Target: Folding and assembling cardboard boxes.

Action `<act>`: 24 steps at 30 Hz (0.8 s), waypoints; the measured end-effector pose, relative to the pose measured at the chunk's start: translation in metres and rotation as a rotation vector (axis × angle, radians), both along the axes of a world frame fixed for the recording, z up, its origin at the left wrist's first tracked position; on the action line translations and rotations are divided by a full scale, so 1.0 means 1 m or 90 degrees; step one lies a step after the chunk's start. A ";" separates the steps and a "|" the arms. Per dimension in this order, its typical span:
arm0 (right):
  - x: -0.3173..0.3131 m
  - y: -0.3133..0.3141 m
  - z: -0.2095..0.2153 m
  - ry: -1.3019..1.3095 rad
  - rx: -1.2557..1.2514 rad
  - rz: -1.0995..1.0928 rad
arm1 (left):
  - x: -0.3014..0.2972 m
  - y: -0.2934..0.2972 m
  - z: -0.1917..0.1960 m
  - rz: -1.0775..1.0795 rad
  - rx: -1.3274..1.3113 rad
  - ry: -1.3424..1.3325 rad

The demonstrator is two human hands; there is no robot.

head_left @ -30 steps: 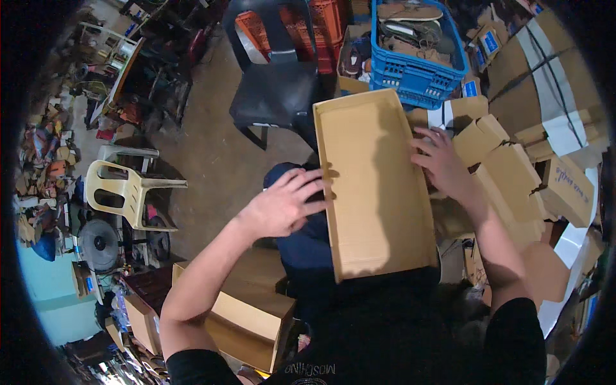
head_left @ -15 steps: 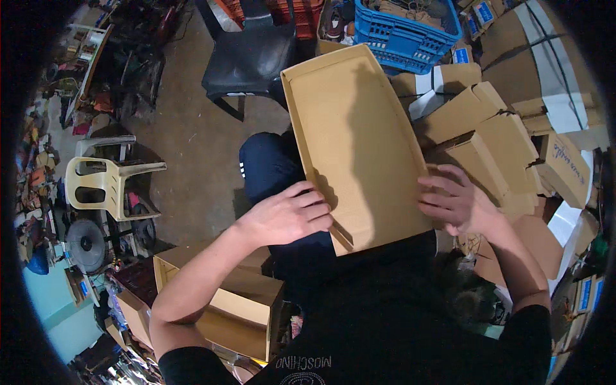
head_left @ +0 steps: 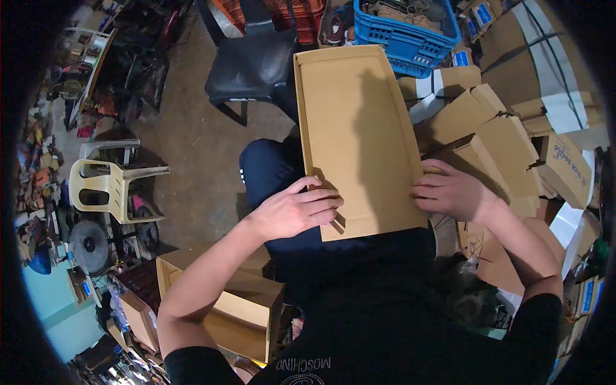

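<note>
A shallow brown cardboard box lid (head_left: 333, 128) rests on my lap with its inside facing up. Its far, left and right walls stand raised, while the near end lies flat, with a small strip at the near left corner. My left hand (head_left: 298, 208) grips the left wall close to that corner, fingers bent over into the lid. On the opposite side, my right hand (head_left: 452, 192) holds the right wall near its lower end, fingertips inside the edge. My right thumb is mostly hidden. A shadow falls across the lid's base.
An opened cardboard box (head_left: 240, 314) stands by my left elbow. Flattened and folded cardboard boxes (head_left: 491, 154) pile up at the right. Beyond the lid are a black plastic chair (head_left: 250, 64) and a blue crate (head_left: 407, 38). A cream chair (head_left: 102, 189) and a fan (head_left: 88, 246) are left.
The lid has turned slightly clockwise's opposite, standing straighter, and its near end has shifted away from my body. Both hands moved with it, my left hand curling further over the wall.
</note>
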State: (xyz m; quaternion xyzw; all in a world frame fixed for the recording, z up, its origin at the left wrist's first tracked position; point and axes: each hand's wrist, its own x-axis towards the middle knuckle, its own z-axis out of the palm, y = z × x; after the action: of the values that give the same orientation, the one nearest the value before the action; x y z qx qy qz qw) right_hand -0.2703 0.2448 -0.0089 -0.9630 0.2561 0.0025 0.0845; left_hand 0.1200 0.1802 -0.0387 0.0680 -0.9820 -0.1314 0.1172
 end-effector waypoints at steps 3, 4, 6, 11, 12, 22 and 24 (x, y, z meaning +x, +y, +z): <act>0.004 -0.007 0.005 0.014 0.016 0.034 | -0.002 -0.004 0.001 -0.001 0.002 -0.036; 0.004 -0.009 0.004 0.014 0.015 0.034 | -0.003 -0.005 0.001 -0.001 0.001 -0.036; 0.005 -0.012 0.001 -0.019 0.003 0.054 | -0.004 -0.006 0.003 0.015 -0.009 -0.057; -0.002 -0.017 -0.008 -0.030 -0.012 0.062 | -0.003 -0.010 0.000 0.023 -0.019 -0.079; -0.003 -0.016 -0.010 -0.029 -0.029 0.065 | -0.004 -0.010 0.000 0.025 -0.013 -0.066; 0.016 -0.018 0.006 0.054 0.015 0.157 | -0.006 -0.009 -0.001 -0.009 -0.030 -0.074; 0.022 -0.024 0.006 0.032 0.101 0.135 | -0.007 -0.009 0.002 -0.004 -0.022 -0.076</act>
State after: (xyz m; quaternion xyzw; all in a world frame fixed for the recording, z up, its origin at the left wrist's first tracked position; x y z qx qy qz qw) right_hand -0.2487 0.2210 -0.0025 -0.9746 0.1537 0.0561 0.1530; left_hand 0.1125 0.1712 -0.0362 0.0703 -0.9896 -0.1109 0.0590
